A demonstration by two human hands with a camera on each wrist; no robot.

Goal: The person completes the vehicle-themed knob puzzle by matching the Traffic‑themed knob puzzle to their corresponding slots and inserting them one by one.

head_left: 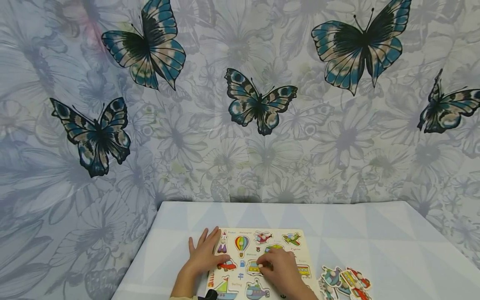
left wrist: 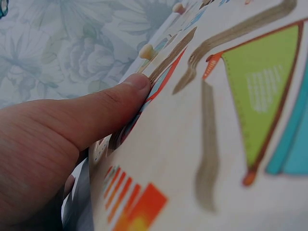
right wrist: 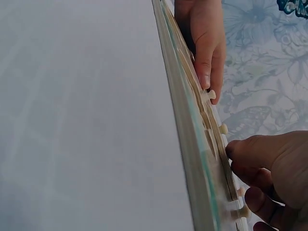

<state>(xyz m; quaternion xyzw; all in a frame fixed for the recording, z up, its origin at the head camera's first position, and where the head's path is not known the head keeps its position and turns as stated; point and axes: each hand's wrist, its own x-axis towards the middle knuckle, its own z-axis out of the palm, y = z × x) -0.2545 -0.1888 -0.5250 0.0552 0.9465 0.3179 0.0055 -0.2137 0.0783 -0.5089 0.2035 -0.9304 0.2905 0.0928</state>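
A wooden peg puzzle board [head_left: 273, 233] printed with vehicles lies on the table. My left hand [head_left: 204, 254] rests at its left edge with fingers spread; the thumb [left wrist: 115, 103] reaches onto the board beside the red car piece [head_left: 227, 265]. Over the middle of the board, my right hand [head_left: 283, 268] pinches at a yellow bus piece [head_left: 253, 267] with thumb and curled fingers, hiding part of it. Small wooden pegs [right wrist: 223, 129] stand up from the pieces. Set in the board are a hot-air balloon [head_left: 241, 243], helicopter [head_left: 263, 237], and sailboat [head_left: 225, 288].
A loose pile of vehicle pieces [head_left: 343, 281] lies on the table to the right of the board. The white and pale blue patterned table [head_left: 375, 233] extends back to a butterfly-and-flower wall covering [head_left: 262, 166]. A black object [head_left: 211, 294] shows by the left wrist.
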